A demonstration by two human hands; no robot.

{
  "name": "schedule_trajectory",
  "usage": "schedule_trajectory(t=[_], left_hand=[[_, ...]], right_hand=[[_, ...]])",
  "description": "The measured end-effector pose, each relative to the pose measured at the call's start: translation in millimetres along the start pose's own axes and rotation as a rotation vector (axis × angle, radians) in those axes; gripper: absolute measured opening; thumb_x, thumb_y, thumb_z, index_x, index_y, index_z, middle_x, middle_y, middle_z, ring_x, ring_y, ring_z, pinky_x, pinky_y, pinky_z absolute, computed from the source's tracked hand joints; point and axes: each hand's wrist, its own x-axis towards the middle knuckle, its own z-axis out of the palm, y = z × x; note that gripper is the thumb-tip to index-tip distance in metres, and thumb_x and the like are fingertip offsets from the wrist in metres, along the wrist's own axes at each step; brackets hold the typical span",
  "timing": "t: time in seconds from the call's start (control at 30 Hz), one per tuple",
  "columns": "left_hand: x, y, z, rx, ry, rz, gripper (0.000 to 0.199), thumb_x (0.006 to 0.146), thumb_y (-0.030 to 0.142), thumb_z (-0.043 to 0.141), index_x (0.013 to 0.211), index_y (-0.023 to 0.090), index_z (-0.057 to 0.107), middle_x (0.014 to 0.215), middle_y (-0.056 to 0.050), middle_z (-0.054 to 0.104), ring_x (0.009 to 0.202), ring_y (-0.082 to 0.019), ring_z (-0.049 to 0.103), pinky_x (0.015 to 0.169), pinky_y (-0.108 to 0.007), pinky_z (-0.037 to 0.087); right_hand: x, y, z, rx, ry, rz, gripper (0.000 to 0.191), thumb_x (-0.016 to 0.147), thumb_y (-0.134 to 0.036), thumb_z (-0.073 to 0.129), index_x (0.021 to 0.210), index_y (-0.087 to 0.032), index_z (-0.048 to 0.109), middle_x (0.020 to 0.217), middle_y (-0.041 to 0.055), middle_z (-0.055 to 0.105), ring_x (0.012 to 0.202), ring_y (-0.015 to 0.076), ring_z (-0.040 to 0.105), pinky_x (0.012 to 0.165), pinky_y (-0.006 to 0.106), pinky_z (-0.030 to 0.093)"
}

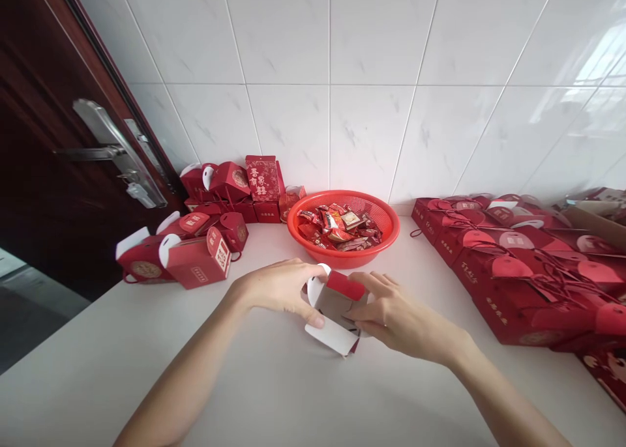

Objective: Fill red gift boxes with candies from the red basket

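A small red paper gift box (336, 302) stands on the white table with its top flaps raised, showing pale inner walls. My left hand (286, 292) is closed on its left side, the thumb lying over a white front flap (332, 338). On the opposite side, my right hand (386, 309) pinches the right wall, some fingertips inside the opening. The bottom of the box's inside is partly hidden by my fingers. Just behind the hands sits a red plastic basket (343, 259) holding several wrapped candies (337, 225).
Several folded red gift boxes (198, 261) stand on the left of the table (254, 395), with more boxes (264, 180) stacked by the tiled wall (372, 134). Rows of red boxes with cords (518, 264) fill the right side. A dark door (44, 108) is at left.
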Motion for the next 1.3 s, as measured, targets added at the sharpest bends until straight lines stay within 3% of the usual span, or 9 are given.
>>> schedule_trajectory(t=[0.13, 0.2, 0.27, 0.37, 0.5, 0.77, 0.93, 1.13, 1.3], left_hand=[[0.3, -0.2, 3.4, 0.068, 0.016, -0.020, 0.070, 0.060, 0.057, 0.079, 0.121, 0.030, 0.058, 0.114, -0.003, 0.068, 0.109, -0.031, 0.061, 0.076, -0.030, 0.045], [0.2, 0.5, 5.1, 0.082, 0.033, -0.027, 0.070, 0.059, 0.056, 0.080, 0.120, 0.030, 0.057, 0.119, -0.003, 0.065, 0.110, -0.031, 0.060, 0.075, -0.030, 0.045], [-0.1, 1.6, 6.5, 0.080, 0.043, -0.035, 0.069, 0.058, 0.056, 0.080, 0.118, 0.030, 0.057, 0.124, -0.002, 0.061, 0.106, -0.029, 0.061, 0.070, -0.030, 0.044], [0.0, 3.0, 8.1, 0.075, 0.050, -0.045, 0.065, 0.059, 0.056, 0.078, 0.114, 0.030, 0.056, 0.125, -0.001, 0.056, 0.100, -0.027, 0.062, 0.065, -0.028, 0.042], [2.0, 3.3, 9.2, 0.084, 0.043, -0.004, 0.062, 0.059, 0.054, 0.078, 0.110, 0.027, 0.054, 0.119, -0.001, 0.055, 0.098, -0.026, 0.061, 0.062, -0.028, 0.039], [6.0, 3.8, 13.3, 0.047, -0.015, 0.034, 0.062, 0.058, 0.051, 0.082, 0.107, 0.026, 0.053, 0.127, -0.003, 0.054, 0.108, -0.028, 0.057, 0.073, -0.029, 0.043], [13.5, 1.4, 16.9, 0.040, -0.016, 0.054, 0.074, 0.054, 0.056, 0.084, 0.115, 0.027, 0.053, 0.125, -0.002, 0.054, 0.107, -0.028, 0.057, 0.072, -0.028, 0.043], [20.5, -1.3, 17.2, 0.040, 0.061, 0.034, 0.075, 0.060, 0.058, 0.080, 0.123, 0.030, 0.053, 0.131, -0.003, 0.055, 0.105, -0.028, 0.060, 0.072, -0.030, 0.044], [21.0, -4.5, 13.5, 0.033, 0.038, 0.044, 0.082, 0.059, 0.060, 0.081, 0.130, 0.032, 0.051, 0.141, -0.003, 0.054, 0.119, -0.031, 0.057, 0.086, -0.034, 0.046]], right_hand=[[-2.1, 1.4, 2.4, 0.067, -0.007, 0.098, 0.023, 0.094, -0.016, 0.054, 0.108, -0.025, 0.070, 0.110, 0.0089, 0.059, 0.097, 0.0225, 0.058, 0.085, 0.039, 0.048], [-3.4, 7.1, 5.4, 0.189, 0.011, 0.202, 0.043, 0.091, -0.022, 0.061, 0.133, -0.030, 0.058, 0.120, 0.0090, 0.059, 0.105, 0.0241, 0.058, 0.087, 0.038, 0.049], [-4.6, 14.0, 8.8, 0.304, 0.028, 0.321, 0.059, 0.086, -0.032, 0.069, 0.142, -0.032, 0.049, 0.128, 0.0090, 0.057, 0.111, 0.0260, 0.056, 0.086, 0.038, 0.050], [-3.7, 22.8, 11.7, 0.431, 0.019, 0.467, 0.066, 0.076, -0.044, 0.077, 0.135, -0.028, 0.052, 0.130, 0.0096, 0.055, 0.113, 0.0281, 0.055, 0.084, 0.039, 0.051], [5.0, 30.7, 10.4, 0.565, 0.002, 0.599, 0.069, 0.061, -0.043, 0.086, 0.121, -0.024, 0.056, 0.116, 0.0086, 0.057, 0.104, 0.0264, 0.055, 0.080, 0.036, 0.051], [6.2, 43.2, 13.3, 0.786, -0.005, 0.629, 0.074, 0.054, -0.041, 0.089, 0.116, -0.024, 0.053, 0.102, 0.0037, 0.053, 0.091, 0.0200, 0.052, 0.072, 0.031, 0.049], [1.7, 53.2, 14.1, 0.922, -0.109, 0.663, 0.078, 0.052, -0.040, 0.089, 0.118, -0.024, 0.052, 0.096, 0.0006, 0.054, 0.086, 0.0180, 0.055, 0.069, 0.029, 0.048], [1.9, 60.7, 16.4, 0.858, 0.126, 0.564, 0.061, 0.062, -0.046, 0.084, 0.113, -0.022, 0.061, 0.101, 0.0049, 0.055, 0.101, 0.0234, 0.054, 0.074, 0.032, 0.050], [-1.4, 60.6, 14.8, 0.793, 0.137, 0.538, 0.056, 0.069, -0.054, 0.079, 0.112, -0.020, 0.064, 0.113, 0.0091, 0.059, 0.103, 0.0258, 0.057, 0.080, 0.038, 0.052]])
